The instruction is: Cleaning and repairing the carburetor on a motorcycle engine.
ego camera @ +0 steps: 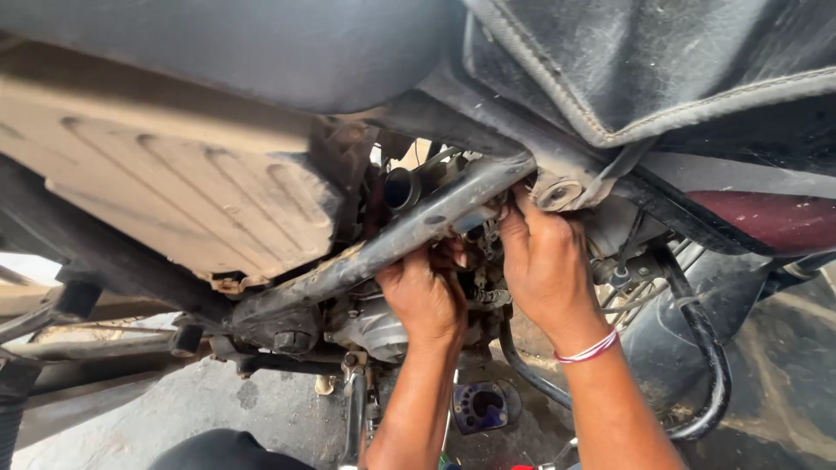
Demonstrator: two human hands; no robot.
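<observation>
Up behind the grey frame tube (409,231), left hand (424,296) and right hand (544,261) reach, each grip's state hidden.

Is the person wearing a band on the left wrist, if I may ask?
No, the red and white band sits on the right wrist; the left hand has a bare wrist.

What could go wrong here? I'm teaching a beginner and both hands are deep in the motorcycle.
1. Both the left hand and right hand reach behind the frame tube; fingers could get pinched against it.
2. The fingertips are hidden, so a small part might drop unseen.
3. The wrist thread may snag on nearby cables.
</observation>
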